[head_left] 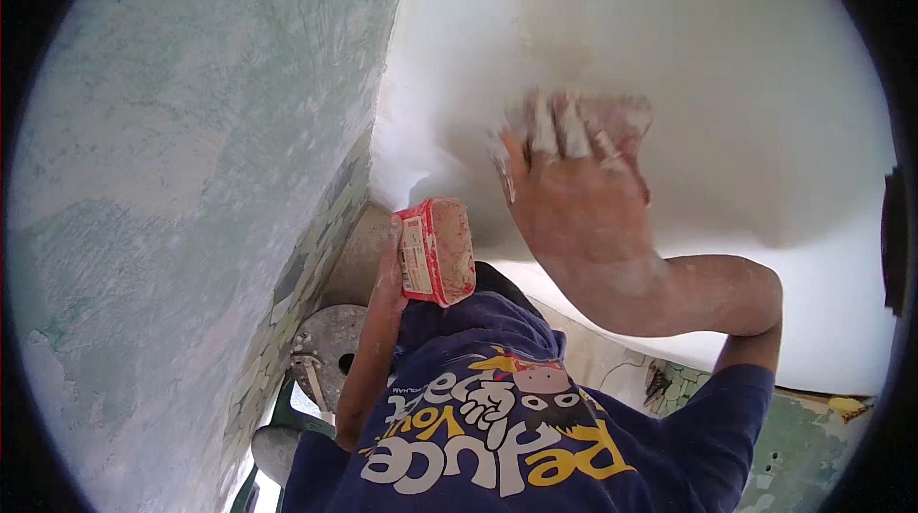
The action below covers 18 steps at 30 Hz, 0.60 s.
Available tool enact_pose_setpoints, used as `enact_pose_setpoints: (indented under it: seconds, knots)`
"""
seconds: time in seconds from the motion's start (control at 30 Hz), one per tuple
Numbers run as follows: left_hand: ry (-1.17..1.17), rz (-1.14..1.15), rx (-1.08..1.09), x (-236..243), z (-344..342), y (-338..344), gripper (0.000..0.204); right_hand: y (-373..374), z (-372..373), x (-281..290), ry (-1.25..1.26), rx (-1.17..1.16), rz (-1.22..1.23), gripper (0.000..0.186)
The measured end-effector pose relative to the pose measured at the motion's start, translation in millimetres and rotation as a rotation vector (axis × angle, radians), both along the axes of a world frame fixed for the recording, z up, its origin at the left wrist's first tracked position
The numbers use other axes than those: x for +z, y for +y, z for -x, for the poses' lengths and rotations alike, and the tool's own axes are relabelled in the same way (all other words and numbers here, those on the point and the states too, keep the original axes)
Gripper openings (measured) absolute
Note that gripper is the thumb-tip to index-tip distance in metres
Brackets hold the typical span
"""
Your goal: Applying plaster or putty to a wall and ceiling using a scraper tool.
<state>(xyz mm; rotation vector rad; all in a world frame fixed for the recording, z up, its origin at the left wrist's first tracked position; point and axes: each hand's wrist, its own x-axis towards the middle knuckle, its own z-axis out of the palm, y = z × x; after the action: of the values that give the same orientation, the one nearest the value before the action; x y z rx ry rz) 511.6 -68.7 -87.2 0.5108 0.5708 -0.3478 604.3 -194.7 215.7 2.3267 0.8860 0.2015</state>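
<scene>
My right hand (579, 193), blurred by motion and coated with white paste on the fingers, is against the white wall (727, 54). Its fingers are spread over a thin reddish sheet (626, 119) smeared with white, which looks like sandpaper or a flexible spreader. Below and to the left, my left hand (390, 269) grips the side of a small red plastic tub (427, 250) with a pale label. The tub is tilted; I cannot tell whether its smeared, brownish face is a lid or the contents. Above my right hand is a beige patch (553, 21) on the wall.
A rough grey-green wall (143, 178) rises close on my left and meets the white wall in a corner. Stone-like tiles (296, 264) line its lower part. Beside my left arm stands a spattered round stool top (330, 346). A dark object (894, 240) is at the far right.
</scene>
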Motion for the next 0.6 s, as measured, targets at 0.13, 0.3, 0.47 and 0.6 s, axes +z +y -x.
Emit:
enact_pose_setpoints:
  seconds: [0.13,0.3,0.47,0.6]
  knots:
    - [-0.057,0.009,-0.053,-0.2,-8.6,1.0,0.066,23.8,-8.3,49.7,-0.196,-0.03,-0.396,0.03]
    - [-0.019,-0.035,-0.067,1.6,-10.1,6.0,0.063,-5.5,-15.9,39.5,0.339,-0.354,-1.408,0.022]
    - [-0.019,-0.036,-0.064,5.9,-6.0,8.7,0.062,-59.7,-15.9,-67.2,0.205,-0.348,-1.892,0.021]
    - [-0.037,-0.063,-0.047,18.5,-1.0,14.6,0.065,-61.1,15.4,-75.1,0.567,-0.685,-2.332,0.023]
